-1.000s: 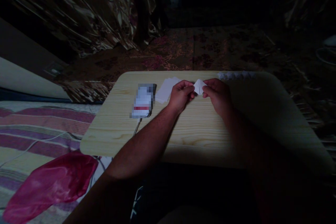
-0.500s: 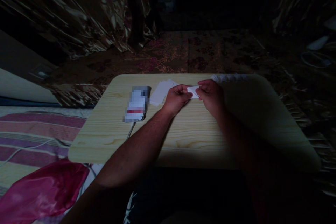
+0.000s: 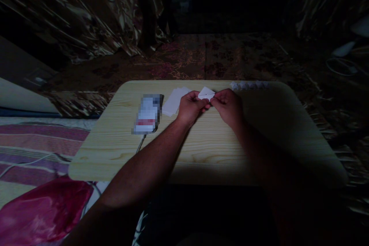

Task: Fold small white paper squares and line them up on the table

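Forearms [image 3: 150, 157] angled inward | left hand [image 3: 189, 108], right hand [image 3: 229, 107]: fingers [image 3: 216, 102] pinching folded white paper [image 3: 206, 92] (dark line across it)

At table [image 3: 204, 150], left to right: phone [image 3: 147, 113] placed; paper sheets [image 3: 172, 102] laid beside it; folded paper [image 3: 205, 92] held; small pieces [image 3: 251, 85] ranged near far edge.

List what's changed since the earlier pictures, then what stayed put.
The folded paper looks turned between the left hand and right hand: its visible crease, upright a second ago, now runs across. Neither hand has visibly let go. The view has shifted, so the table sits further left in frame. The phone, paper stack and row of small white pieces stayed in place.
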A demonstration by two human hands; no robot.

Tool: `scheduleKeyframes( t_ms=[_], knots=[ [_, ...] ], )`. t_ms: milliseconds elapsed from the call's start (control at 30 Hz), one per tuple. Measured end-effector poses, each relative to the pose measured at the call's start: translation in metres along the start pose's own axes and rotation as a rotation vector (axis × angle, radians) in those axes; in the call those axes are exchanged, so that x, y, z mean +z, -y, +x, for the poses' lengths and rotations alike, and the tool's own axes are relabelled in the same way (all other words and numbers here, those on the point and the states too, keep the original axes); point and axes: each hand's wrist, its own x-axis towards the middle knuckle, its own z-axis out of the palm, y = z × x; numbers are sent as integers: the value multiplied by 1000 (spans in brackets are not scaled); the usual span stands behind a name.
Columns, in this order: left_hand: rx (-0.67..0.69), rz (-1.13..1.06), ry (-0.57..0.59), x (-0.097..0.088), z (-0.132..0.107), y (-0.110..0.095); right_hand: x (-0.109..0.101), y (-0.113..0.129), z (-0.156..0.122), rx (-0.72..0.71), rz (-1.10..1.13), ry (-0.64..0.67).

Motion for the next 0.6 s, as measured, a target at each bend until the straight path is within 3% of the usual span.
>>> scheduleKeyframes(
  t_ms=[600],
  knots=[
    [-9,31,52,0,-1,2,1,-1,-2,14,-21,10]
  ],
)
